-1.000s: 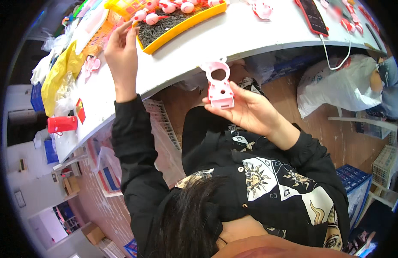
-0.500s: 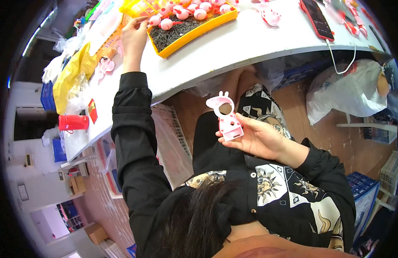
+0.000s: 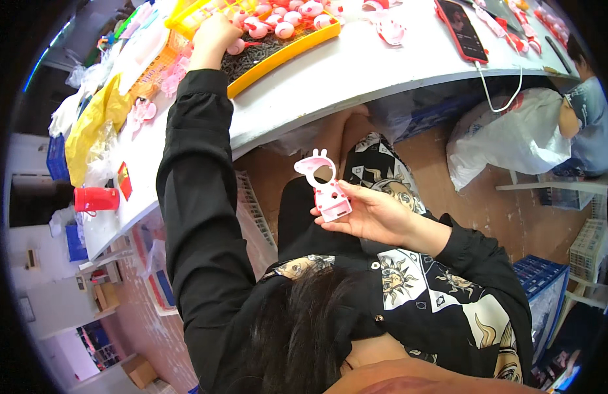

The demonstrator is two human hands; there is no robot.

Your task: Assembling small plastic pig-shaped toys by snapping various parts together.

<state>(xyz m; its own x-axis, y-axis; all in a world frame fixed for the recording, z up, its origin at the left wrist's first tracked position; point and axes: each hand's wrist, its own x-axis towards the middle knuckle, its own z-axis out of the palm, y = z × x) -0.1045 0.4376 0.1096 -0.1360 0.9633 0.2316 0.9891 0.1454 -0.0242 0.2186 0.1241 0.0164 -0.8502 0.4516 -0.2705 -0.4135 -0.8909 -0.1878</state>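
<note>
My right hand [image 3: 376,213] is closed on a pink plastic toy shell [image 3: 330,197], held above my lap. The shell is animal-shaped, with two small ears and a big round hole in its head. My left hand [image 3: 215,36] reaches to the left end of a yellow tray [image 3: 284,56] on the table, beside a yellow basket [image 3: 182,20]. Its fingers point away and are mostly hidden, so what they touch cannot be made out. Dark small screws or similar bits fill the tray, and several pink-and-white round parts [image 3: 284,29] with red pieces lie over them.
On the white table [image 3: 356,72] are a phone [image 3: 464,33] with a white cable, more pink parts [image 3: 390,31] and a red cylinder [image 3: 97,199]. Yellow plastic bags [image 3: 97,125] lie left. A white sack [image 3: 507,138] and another person [image 3: 589,118] are at the right.
My left hand has gone from the basket's edge further into the left end of the tray area, its fingers now hidden. My right hand still holds the shell. The whole view has shifted slightly.
</note>
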